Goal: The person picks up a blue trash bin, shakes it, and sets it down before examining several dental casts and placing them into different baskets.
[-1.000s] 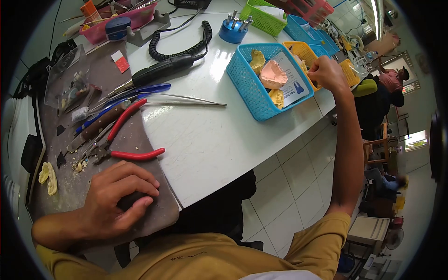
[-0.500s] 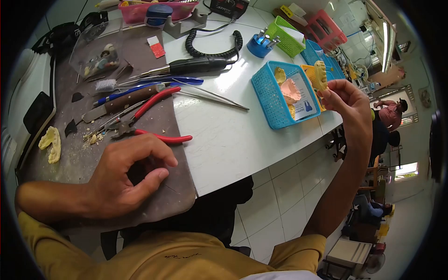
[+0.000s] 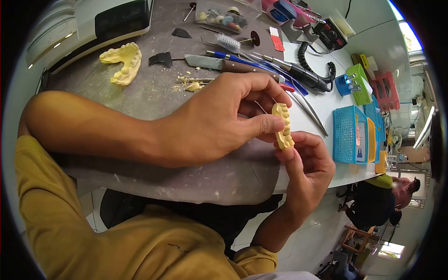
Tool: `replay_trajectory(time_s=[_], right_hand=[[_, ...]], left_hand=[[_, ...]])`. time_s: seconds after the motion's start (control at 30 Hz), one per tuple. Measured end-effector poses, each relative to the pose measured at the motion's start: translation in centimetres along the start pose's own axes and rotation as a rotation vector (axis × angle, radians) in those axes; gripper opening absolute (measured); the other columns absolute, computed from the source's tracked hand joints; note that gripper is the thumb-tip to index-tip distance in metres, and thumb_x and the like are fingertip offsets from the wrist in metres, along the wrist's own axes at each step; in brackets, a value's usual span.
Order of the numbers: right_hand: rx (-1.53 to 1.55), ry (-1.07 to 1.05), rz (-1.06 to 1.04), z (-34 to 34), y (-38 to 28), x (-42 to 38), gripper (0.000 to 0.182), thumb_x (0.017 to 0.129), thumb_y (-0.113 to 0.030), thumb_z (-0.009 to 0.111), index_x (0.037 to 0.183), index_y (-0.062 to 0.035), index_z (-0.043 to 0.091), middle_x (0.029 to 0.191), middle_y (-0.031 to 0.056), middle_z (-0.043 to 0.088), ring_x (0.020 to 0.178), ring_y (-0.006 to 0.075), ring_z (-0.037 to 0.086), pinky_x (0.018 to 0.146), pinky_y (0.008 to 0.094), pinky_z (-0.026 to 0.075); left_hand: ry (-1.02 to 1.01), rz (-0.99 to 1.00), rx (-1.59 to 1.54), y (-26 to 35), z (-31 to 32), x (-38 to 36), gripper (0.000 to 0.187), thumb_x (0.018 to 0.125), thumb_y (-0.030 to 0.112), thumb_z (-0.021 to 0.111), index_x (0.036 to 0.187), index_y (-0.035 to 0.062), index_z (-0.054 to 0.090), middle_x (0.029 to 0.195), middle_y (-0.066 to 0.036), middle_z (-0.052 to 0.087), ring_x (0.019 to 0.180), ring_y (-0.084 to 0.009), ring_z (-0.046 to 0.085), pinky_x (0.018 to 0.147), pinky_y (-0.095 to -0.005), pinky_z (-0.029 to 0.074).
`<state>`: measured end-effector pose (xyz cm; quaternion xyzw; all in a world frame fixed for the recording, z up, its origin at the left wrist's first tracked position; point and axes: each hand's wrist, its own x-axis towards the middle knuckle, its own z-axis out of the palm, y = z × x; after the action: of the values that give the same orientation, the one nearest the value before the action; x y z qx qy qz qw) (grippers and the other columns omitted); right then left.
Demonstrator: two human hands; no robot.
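Pale yellow dental cast (image 3: 283, 135) sits between both hands, above the near right part of the grey mat (image 3: 186, 182). Left hand (image 3: 212, 121) grips it, thumb laid across one face; right hand (image 3: 310, 163) pinches its lower end. From my remote seat, a second cast (image 3: 132, 58) lies on the mat at left, with chips (image 3: 193, 87) just beyond the left hand. Farther off: knife (image 3: 200, 61), brush (image 3: 227, 43), clear box (image 3: 219, 18). Black handpiece (image 3: 308, 77) and coiled cord (image 3: 304, 51) are up to the right; blue basket (image 3: 343, 135) stands well apart, its wall hiding most contents from me. Left forearm (image 3: 102, 126) blocks much of the mat. Several fingertips vanish behind the cast. A red handle (image 3: 286, 87) shows only as a sliver past the left hand (what tool, I can't tell). Background person (image 3: 402, 192): small, indistinct.
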<state>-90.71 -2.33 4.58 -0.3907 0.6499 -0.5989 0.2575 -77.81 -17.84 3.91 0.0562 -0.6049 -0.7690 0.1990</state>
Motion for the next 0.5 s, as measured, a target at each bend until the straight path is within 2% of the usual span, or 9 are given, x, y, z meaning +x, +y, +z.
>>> replay_trajectory(time_s=[0.23, 0.5], right_hand=[[0.024, 0.063, -0.117, 0.05, 0.75, -0.25, 0.023, 0.085, 0.002, 0.070, 0.106, 0.0066, 0.062, 0.094, 0.0100, 0.068, 0.083, 0.0111, 0.064, 0.072, 0.0206, 0.049], [0.017, 0.033, -0.124, -0.26, 1.05, -0.54, 0.027, 0.084, 0.003, 0.069, 0.110, 0.0070, 0.063, 0.097, 0.0120, 0.068, 0.086, 0.0126, 0.065, 0.074, 0.0224, 0.051]], left_hand=[[0.010, -0.049, -0.044, 0.07, 0.11, 0.09, 0.026, 0.094, 0.011, 0.062, 0.116, 0.0005, 0.053, 0.100, -0.006, 0.061, 0.094, -0.0102, 0.062, 0.083, -0.0253, 0.056], [-0.003, -0.097, -0.064, 0.32, 0.14, 0.08, 0.028, 0.094, 0.012, 0.063, 0.117, -0.0002, 0.052, 0.100, -0.006, 0.061, 0.094, -0.0108, 0.063, 0.084, -0.0261, 0.057]])
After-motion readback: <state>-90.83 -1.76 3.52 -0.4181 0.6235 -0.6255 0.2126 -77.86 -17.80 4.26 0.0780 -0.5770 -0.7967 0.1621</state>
